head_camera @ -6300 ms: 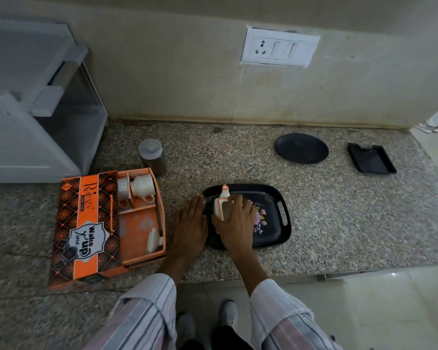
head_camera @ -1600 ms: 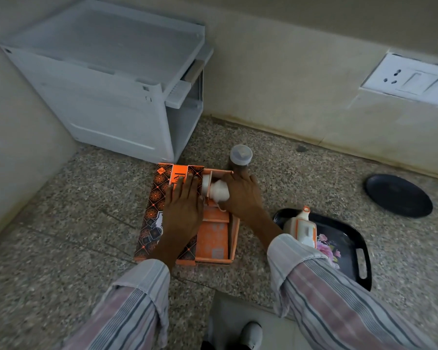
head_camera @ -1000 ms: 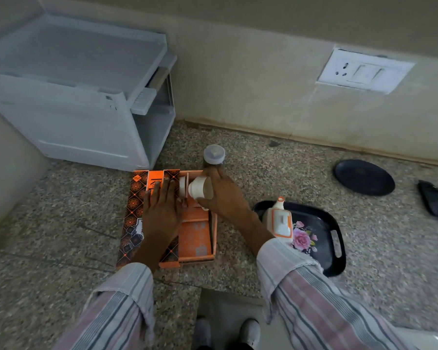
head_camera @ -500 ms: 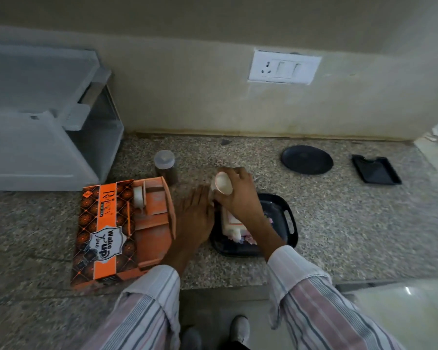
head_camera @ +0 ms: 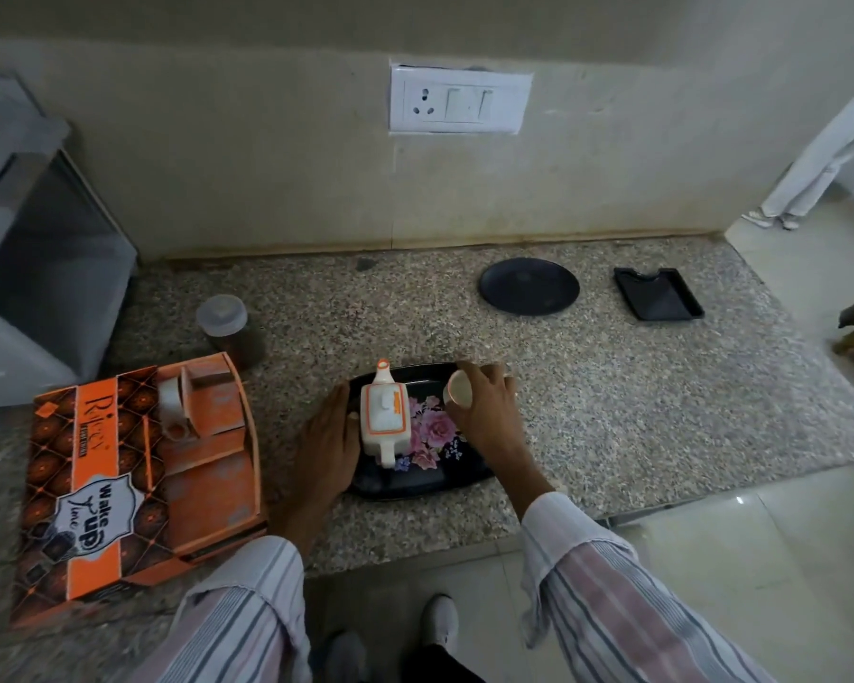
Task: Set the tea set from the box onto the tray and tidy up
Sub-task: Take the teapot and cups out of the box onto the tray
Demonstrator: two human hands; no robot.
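A black floral tray (head_camera: 430,483) lies on the granite counter near its front edge. A white and orange teapot (head_camera: 384,416) stands on the tray's left half. My right hand (head_camera: 489,406) grips a small white cup (head_camera: 459,389) over the tray's far right corner, its mouth facing me. My left hand (head_camera: 329,436) rests flat with straight fingers against the tray's left edge. The orange tea-set box (head_camera: 134,475) lies open to the left, with one white cup (head_camera: 172,409) still in its far compartment.
A lidded brown jar (head_camera: 224,323) stands behind the box. A round black plate (head_camera: 529,286) and a small black rectangular tray (head_camera: 657,293) sit at the back right. A white cabinet (head_camera: 30,268) fills the left. The counter ends just in front of the tray.
My right hand lifted a cup out of the box and carried it rightwards to the tray's far right corner. My left hand left the box lid and now rests at the tray's left edge.
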